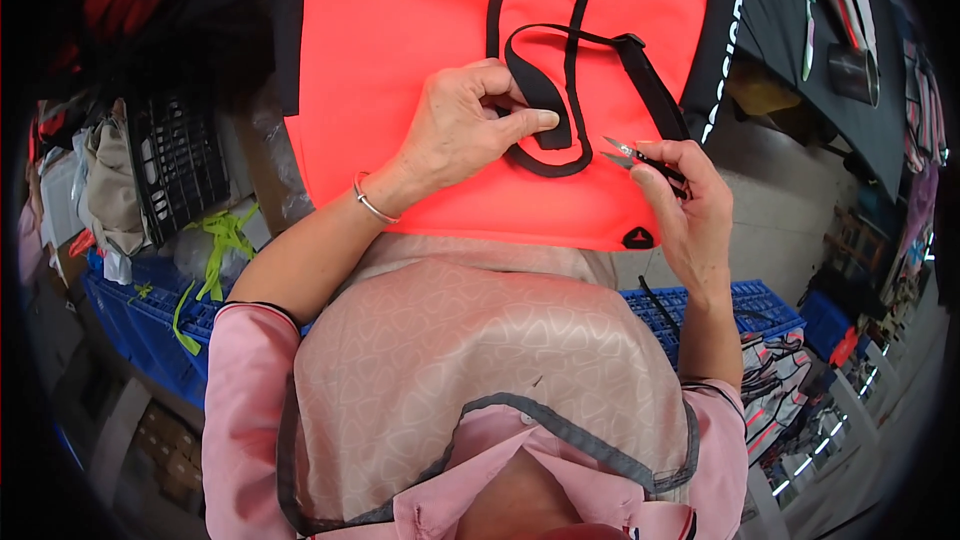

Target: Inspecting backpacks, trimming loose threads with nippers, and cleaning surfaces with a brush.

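A bright coral-red bag (390, 30) with black side panels lies across my lap. My left hand (455, 125) pinches a black webbing strap (541, 90) between thumb and fingers near its folded end. The strap loops over to the right, through a small black slider buckle (629, 40), down to the bag's right edge. Black cord or piping (575, 70) runs down the red panel and curves beneath the strap. To the right, my right hand (690, 205) grips small black thread snips (622, 152). Their blades are parted and point left toward the strap, apart from it.
A black-covered table (860, 130) stands at the right with scissors or a similar tool and a dark cylinder on it. On the left are a black plastic crate (180, 165), a blue crate (140, 315) and yellow-green strips (222, 245). Another blue crate (765, 308) sits lower right.
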A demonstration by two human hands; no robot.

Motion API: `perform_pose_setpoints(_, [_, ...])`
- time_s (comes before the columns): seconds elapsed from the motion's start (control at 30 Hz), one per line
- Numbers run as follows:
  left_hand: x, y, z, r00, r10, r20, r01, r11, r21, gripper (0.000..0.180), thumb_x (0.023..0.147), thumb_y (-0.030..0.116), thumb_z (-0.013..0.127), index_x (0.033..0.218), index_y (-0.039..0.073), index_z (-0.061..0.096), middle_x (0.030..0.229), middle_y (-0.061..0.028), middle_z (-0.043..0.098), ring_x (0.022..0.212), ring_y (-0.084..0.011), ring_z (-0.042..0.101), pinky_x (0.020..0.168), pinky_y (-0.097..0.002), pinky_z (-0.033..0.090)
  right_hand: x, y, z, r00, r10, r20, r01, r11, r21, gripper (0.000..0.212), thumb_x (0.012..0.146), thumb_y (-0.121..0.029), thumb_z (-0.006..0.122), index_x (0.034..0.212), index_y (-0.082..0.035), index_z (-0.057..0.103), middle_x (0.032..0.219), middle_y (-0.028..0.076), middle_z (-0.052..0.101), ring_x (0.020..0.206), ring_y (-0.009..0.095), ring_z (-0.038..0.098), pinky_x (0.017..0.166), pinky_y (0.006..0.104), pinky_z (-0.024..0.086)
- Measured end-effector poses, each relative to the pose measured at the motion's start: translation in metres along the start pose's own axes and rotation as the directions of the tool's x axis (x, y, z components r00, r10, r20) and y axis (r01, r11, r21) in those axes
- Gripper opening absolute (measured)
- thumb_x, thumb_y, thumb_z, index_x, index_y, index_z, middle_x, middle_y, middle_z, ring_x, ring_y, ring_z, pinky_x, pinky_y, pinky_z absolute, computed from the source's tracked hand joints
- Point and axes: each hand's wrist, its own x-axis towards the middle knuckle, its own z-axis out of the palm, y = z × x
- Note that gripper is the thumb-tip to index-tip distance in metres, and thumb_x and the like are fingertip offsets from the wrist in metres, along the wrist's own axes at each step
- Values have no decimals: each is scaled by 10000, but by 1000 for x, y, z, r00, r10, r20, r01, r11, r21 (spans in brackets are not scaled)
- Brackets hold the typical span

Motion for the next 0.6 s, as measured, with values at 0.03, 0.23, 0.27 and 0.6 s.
perform_pose_setpoints(0.03, [0,1,0,1000,2,3,-2,1000,-1,103,804,-17,749,903,-20,720,895,-33,665,753,-82,628,636,-215,514,1,-1,0,1000,0,-3,0,1000,-2,228,854,-122,744,1013,9,648,868,107,651,769,191,640,704,298,517])
perform_pose_setpoints(0.23, [-3,4,-2,1000,15,22,-17,996,86,109,804,4,756,904,-20,719,887,-43,661,778,-87,643,657,-220,532,12,-17,3,992,-47,116,58,994,-87,136,846,-32,717,958,24,664,850,62,640,766,116,595,700,253,477])
perform_pose_setpoints(0.27, [-3,4,-1,1000,12,18,-13,999,50,112,800,10,760,901,-18,720,882,-42,659,774,-88,642,654,-218,529,14,-17,4,987,-88,137,104,988,-114,144,828,-31,729,948,20,667,838,71,640,754,135,598,690,266,476])
perform_pose_setpoints(0.6, [0,1,-4,999,-18,41,16,999,36,123,778,37,781,860,-25,713,796,-52,674,733,-88,638,652,-233,528,30,-15,8,884,-419,207,467,816,-341,185,747,-158,793,833,-58,664,743,45,590,674,223,572,597,351,465])
